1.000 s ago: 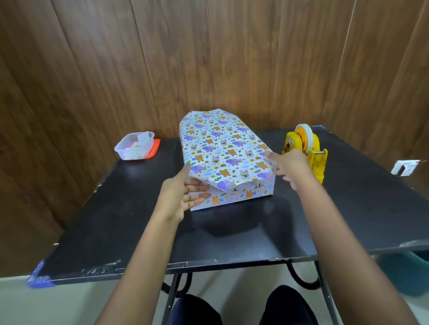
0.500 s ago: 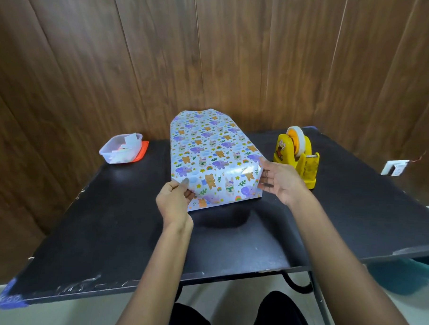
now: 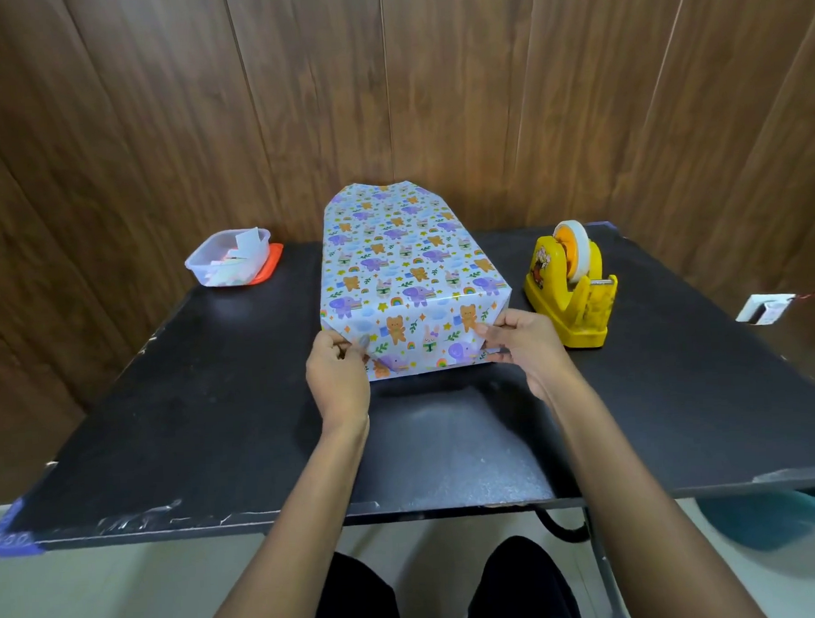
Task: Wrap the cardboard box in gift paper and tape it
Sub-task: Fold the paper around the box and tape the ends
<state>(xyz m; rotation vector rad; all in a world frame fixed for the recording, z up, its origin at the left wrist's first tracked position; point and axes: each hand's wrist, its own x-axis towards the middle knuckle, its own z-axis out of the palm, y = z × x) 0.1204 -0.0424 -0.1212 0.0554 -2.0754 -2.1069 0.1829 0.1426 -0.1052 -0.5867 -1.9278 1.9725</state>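
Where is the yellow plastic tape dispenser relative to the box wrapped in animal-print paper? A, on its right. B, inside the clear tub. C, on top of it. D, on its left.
A: the yellow plastic tape dispenser stands on the black table, right of the animal-print wrapped box and apart from it.

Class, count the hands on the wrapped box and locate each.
2. The left hand pinches the gift paper at its near left corner; the right hand pinches it at the near right corner.
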